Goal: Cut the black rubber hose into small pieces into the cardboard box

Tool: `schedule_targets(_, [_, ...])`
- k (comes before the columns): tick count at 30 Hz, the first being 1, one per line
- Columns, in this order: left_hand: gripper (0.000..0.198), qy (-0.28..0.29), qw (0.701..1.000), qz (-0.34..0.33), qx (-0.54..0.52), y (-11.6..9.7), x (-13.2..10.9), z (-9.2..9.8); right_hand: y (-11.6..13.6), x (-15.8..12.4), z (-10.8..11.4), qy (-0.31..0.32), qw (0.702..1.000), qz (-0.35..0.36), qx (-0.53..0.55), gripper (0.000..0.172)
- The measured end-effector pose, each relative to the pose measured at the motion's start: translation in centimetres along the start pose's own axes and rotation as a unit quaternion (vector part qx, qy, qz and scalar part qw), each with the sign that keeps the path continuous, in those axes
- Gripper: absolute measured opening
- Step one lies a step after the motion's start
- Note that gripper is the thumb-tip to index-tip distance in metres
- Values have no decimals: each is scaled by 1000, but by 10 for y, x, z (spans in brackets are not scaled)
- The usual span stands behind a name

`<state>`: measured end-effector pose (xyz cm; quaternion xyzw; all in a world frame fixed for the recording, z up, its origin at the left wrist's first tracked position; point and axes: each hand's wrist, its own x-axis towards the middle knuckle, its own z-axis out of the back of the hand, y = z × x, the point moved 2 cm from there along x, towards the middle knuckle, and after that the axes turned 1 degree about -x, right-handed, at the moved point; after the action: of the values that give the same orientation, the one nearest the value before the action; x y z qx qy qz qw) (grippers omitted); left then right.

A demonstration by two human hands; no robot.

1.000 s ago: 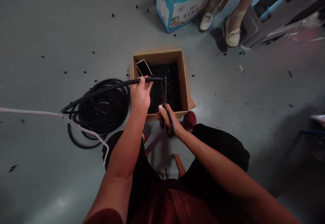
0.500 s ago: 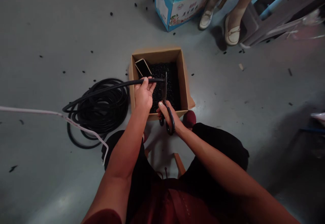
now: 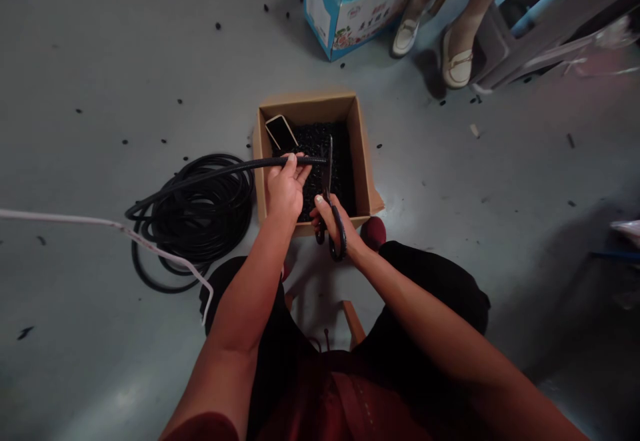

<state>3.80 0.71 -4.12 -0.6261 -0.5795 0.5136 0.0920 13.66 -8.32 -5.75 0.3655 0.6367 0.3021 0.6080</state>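
My left hand (image 3: 285, 188) is closed round a black corrugated tube (image 3: 235, 168), holding its free end out over a brown cardboard box (image 3: 363, 154). From my grip the tube runs left to a big black coil (image 3: 193, 218) lying on the floor. My right hand (image 3: 335, 224) grips black scissors (image 3: 330, 194), their blades pointing up at the tube's tip. The box holds several short black tube pieces (image 3: 343, 174), and a phone (image 3: 281, 132) leans in its far left corner.
A white cord (image 3: 125, 234) crosses the grey floor at left. A blue printed carton (image 3: 350, 8) stands beyond the box, with another person's feet in cream shoes (image 3: 457, 64) beside it. Small black bits are scattered on the floor. My knees flank a wooden stool (image 3: 353, 321).
The scissors' blades have closed up against the tube's tip. My left hand has slid a little to the right along the tube.
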Motion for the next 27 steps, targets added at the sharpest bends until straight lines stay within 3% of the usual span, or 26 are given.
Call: schedule_targets(27, [15,-13,1000,12,19,-3,0,1,5,2,11,9,1000,7,-11,58])
